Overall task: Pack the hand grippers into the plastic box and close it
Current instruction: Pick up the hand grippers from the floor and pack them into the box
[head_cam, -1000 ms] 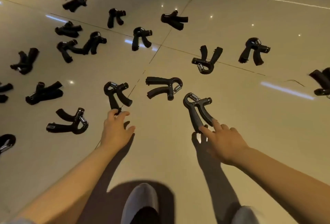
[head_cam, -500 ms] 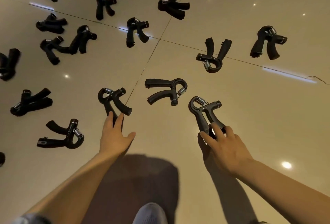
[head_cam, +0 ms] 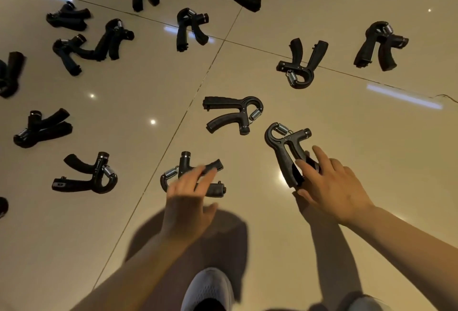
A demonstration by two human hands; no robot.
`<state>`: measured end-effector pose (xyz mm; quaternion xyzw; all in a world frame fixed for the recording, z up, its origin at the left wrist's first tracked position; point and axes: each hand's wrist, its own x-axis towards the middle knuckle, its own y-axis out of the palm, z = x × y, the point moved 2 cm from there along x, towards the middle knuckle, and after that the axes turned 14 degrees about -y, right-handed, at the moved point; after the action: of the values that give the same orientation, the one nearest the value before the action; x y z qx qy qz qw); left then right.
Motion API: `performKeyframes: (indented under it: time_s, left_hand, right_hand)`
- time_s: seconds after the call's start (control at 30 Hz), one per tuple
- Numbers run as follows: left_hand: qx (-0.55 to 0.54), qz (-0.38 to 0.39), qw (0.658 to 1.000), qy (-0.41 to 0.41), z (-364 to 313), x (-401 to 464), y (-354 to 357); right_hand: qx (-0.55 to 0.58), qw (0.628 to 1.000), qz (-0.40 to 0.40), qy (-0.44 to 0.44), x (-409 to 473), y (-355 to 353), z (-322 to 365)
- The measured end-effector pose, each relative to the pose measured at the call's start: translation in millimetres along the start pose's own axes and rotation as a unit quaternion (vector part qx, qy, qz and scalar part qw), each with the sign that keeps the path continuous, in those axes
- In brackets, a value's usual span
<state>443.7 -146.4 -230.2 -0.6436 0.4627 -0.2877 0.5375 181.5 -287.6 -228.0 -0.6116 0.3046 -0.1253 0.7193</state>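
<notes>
Several black hand grippers with steel springs lie scattered on the glossy beige tiled floor (head_cam: 334, 137). My left hand (head_cam: 188, 201) holds one hand gripper (head_cam: 183, 169) by its handles, turned sideways, just above the floor; the hand is blurred. My right hand (head_cam: 329, 186) has its fingers closed around the handles of another hand gripper (head_cam: 282, 144), spring end pointing away from me. A third hand gripper (head_cam: 235, 112) lies free between and beyond my hands. No plastic box is in view.
More hand grippers lie at the left (head_cam: 84, 177), far left (head_cam: 42, 128), far middle (head_cam: 190, 28) and far right (head_cam: 302, 63), (head_cam: 379, 45). My grey shoe (head_cam: 210, 288) is at the bottom middle, and dark tile joints cross the floor.
My left hand has picked up the hand gripper it was touching, turned it and drawn it toward me. My right hand has closed further around the handles of its hand gripper.
</notes>
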Motion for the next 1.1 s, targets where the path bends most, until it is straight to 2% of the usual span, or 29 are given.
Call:
performKeyframes:
  time_s: [0.07, 0.13, 0.2, 0.3, 0.4, 0.53, 0.67, 0.8, 0.9, 1.0, 1.1]
  left_hand:
    - [0.037, 0.033, 0.998, -0.031, 2.6, 20.5, -4.6]
    - [0.039, 0.112, 0.992, -0.05, 4.9, 34.7, -6.3]
    - [0.049, 0.157, 0.986, -0.019, 1.8, 41.0, -8.4]
    - [0.085, 0.177, 0.98, 0.009, -10.8, 32.8, -6.6]
    - [0.113, 0.151, 0.982, 0.012, -22.9, 16.5, -5.4]
    - [0.15, 0.179, 0.972, 0.034, -38.2, -10.9, -7.0]
    - [0.034, 0.134, 0.99, -0.02, -61.2, -40.6, -17.9]
    - [-0.098, 0.077, 0.992, -0.01, -93.3, -64.2, -46.4]
    - [-0.171, 0.03, 0.985, 0.007, -127.2, -89.9, -75.9]
    - [-0.233, -0.005, 0.973, 0.01, -161.1, -121.4, -105.8]
    - [-0.271, -0.016, 0.961, 0.05, -195.4, -163.1, -147.7]
  right_hand:
    - [-0.036, 0.999, 0.014, -0.001, 5.4, -2.5, 1.3]
    - [-0.063, 0.997, 0.046, 0.002, 12.7, -2.0, 8.0]
    - [-0.05, 0.996, 0.051, 0.045, 18.8, -0.6, 13.4]
    - [-0.05, 0.996, 0.027, 0.066, 21.6, 4.1, 17.3]
    - [-0.031, 0.996, 0.023, 0.079, 11.3, 6.4, 16.3]
    - [0.009, 0.994, 0.043, 0.103, -20.3, 6.7, 16.0]
    - [0.081, 0.984, 0.02, 0.154, -61.9, 4.1, 14.2]
    - [0.123, 0.977, -0.033, 0.17, -100.1, -23.6, 13.7]
    - [0.09, 0.987, -0.049, 0.122, -135.6, -60.0, 15.8]
    - [0.007, 0.996, -0.05, 0.071, -188.9, -104.7, 20.5]
    - [-0.009, 0.996, -0.066, 0.061, -257.4, -151.6, 26.7]
